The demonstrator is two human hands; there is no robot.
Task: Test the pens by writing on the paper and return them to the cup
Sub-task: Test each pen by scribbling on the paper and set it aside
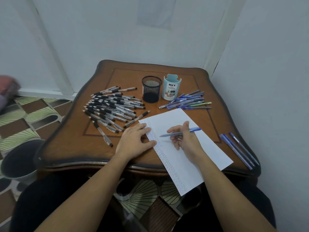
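Observation:
A white sheet of paper (189, 158) lies slanted on the wooden table, with rows of small blue scribbles down its left margin. My left hand (135, 141) rests flat on the paper's left edge. My right hand (185, 138) holds a blue pen (194, 130) over the paper, tip pointing left near the scribbles. A black mesh cup (151, 89) and a light blue organizer cup (171, 87) stand at the back of the table. A heap of black-grip pens (113, 108) lies left of the cups; several blue pens (189, 101) lie to the right.
Three blue pens (239, 149) lie near the table's right edge. The wooden table (75, 144) stands in a corner of pale walls. A dark round bin (18, 163) sits on the patterned floor to the left.

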